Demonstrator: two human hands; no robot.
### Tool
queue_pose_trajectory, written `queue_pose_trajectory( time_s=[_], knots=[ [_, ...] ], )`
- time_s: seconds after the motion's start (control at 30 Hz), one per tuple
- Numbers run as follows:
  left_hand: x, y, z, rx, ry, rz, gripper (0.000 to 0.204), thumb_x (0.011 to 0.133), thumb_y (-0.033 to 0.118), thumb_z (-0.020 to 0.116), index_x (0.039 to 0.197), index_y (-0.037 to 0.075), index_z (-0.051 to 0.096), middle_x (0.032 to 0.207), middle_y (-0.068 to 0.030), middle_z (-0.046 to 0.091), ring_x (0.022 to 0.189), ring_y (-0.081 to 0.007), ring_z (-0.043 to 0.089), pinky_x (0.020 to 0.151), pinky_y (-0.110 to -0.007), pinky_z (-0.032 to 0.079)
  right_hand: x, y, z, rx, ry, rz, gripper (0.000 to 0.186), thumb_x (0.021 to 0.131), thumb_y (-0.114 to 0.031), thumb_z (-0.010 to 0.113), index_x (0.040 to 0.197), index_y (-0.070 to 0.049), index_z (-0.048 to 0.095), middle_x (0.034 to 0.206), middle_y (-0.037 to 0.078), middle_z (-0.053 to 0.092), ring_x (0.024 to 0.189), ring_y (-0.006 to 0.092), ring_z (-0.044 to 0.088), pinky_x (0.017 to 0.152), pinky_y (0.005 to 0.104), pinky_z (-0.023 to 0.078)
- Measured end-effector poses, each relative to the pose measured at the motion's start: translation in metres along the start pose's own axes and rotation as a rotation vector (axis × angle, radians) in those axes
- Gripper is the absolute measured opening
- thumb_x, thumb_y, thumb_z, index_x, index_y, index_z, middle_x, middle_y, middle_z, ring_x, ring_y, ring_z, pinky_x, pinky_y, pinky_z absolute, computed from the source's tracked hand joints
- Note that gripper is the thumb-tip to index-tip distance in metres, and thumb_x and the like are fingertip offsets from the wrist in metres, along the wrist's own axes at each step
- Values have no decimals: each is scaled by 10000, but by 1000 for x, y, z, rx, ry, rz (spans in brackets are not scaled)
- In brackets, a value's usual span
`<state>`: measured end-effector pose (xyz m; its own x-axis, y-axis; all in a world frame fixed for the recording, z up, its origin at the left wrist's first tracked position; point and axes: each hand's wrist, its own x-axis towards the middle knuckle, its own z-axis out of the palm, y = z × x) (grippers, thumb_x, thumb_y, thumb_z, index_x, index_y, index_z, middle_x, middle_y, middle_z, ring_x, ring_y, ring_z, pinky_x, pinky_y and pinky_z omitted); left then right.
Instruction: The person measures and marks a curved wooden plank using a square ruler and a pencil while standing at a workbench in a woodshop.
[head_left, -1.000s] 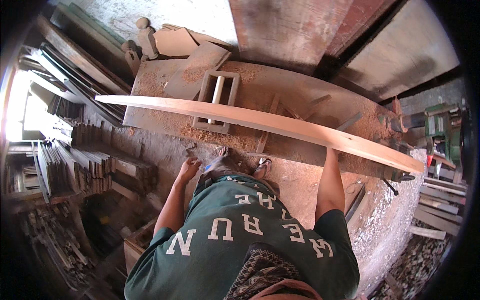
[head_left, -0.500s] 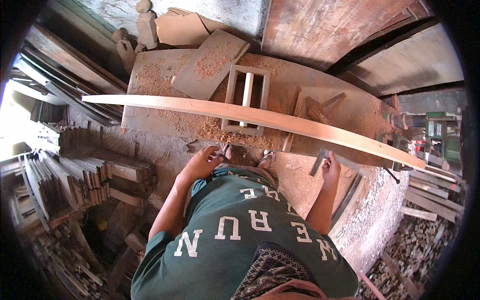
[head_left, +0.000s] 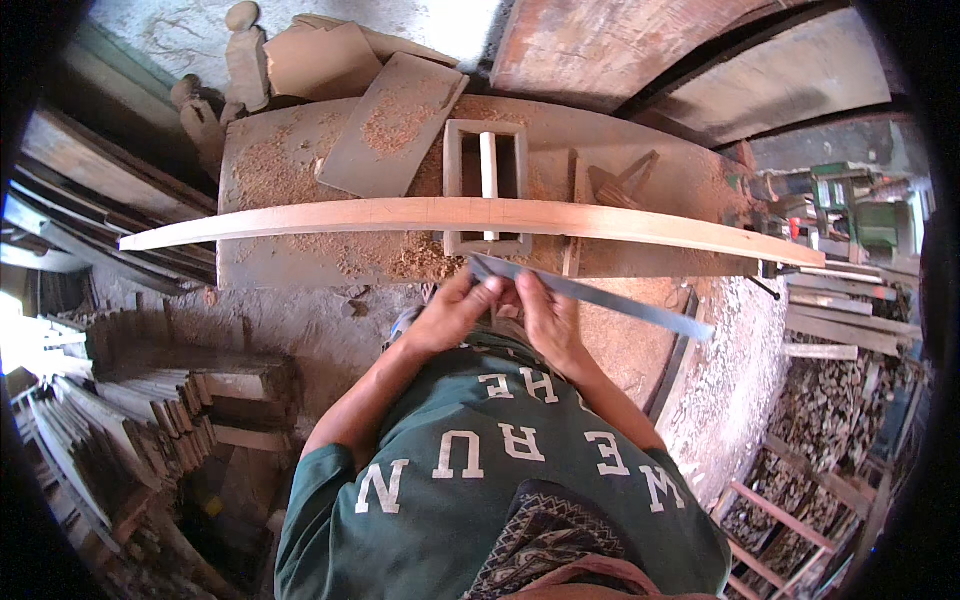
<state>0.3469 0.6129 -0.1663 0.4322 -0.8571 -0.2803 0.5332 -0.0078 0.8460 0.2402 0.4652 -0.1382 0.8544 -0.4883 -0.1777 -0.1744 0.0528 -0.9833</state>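
Both hands meet in front of my body at the near edge of the workbench (head_left: 330, 268). They grip a metal try square (head_left: 630, 303), whose long blade points out to the right. My left hand (head_left: 452, 312) is closed at the square's corner end, and my right hand (head_left: 548, 315) pinches it beside that; the fingers partly hide the short arm. Just beyond lies a long, pale wooden board (head_left: 380, 214), crossing the bench from left to right with faint marks on its face. Beneath it sits a rectangular wooden frame (head_left: 452, 160) with a white strip (head_left: 489, 165) across its opening.
Shavings lie over the bench, with a loose flat panel (head_left: 400, 125) at the back. A green vise-like machine (head_left: 850, 215) stands at the right end. Stacked timber (head_left: 130, 400) fills the lower left; wood pieces (head_left: 815, 420) heap at the right. Large panels (head_left: 610, 45) lean behind.
My right hand has brought the try square leftward to the middle of my body. My left hand has moved in from the left and taken hold of it too.
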Motion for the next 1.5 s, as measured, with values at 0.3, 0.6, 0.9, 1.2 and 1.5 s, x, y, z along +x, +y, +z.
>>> queue_pose_trajectory(
  time_s=[0.3, 0.6, 0.9, 1.2, 1.5],
  knots=[
    [-64, 8, -115, -55, 736, -67, 375, 1079, 405, 558, 1102, 36, 616, 716, 6, 514, 634, -107, 502, 600, -271, 436, 24, -5, 13, 17, -227, 111, 316, 1092, -328, 545, 1235, -74, 667, 1075, 76, 696, 823, 117, 657, 735, 274, 568],
    [-71, 18, -175, 132, 937, -133, 417, 1010, 474, 666, 1056, 61, 694, 651, 32, 492, 578, -66, 471, 551, -242, 391, 51, 7, 40, 212, -216, 298, 404, 1107, -349, 508, 1229, 2, 664, 1022, 90, 689, 769, 105, 642, 705, 254, 556],
    [-58, 30, -180, 269, 911, -171, 396, 1021, 440, 653, 1114, 60, 719, 689, 35, 508, 632, -80, 502, 592, -259, 414, 60, 11, 30, 370, 4, 431, 335, 1084, -333, 564, 1040, -30, 698, 940, 63, 722, 680, 76, 628, 604, 229, 526],
    [-47, 40, -171, 197, 899, -76, 269, 1002, 319, 701, 1031, 52, 698, 782, -5, 615, 736, -97, 574, 729, -279, 491, 63, 0, 14, 270, 70, 503, 293, 1069, -291, 595, 965, -43, 710, 880, 67, 739, 667, 80, 629, 589, 232, 508],
    [-46, 29, -178, 153, 888, 15, 201, 988, 242, 734, 995, 48, 684, 849, 6, 671, 794, -89, 601, 770, -271, 488, 65, -4, 14, 212, 58, 490, 287, 1068, -278, 595, 947, -42, 707, 880, 84, 739, 667, 81, 620, 603, 227, 502]
  ],
)
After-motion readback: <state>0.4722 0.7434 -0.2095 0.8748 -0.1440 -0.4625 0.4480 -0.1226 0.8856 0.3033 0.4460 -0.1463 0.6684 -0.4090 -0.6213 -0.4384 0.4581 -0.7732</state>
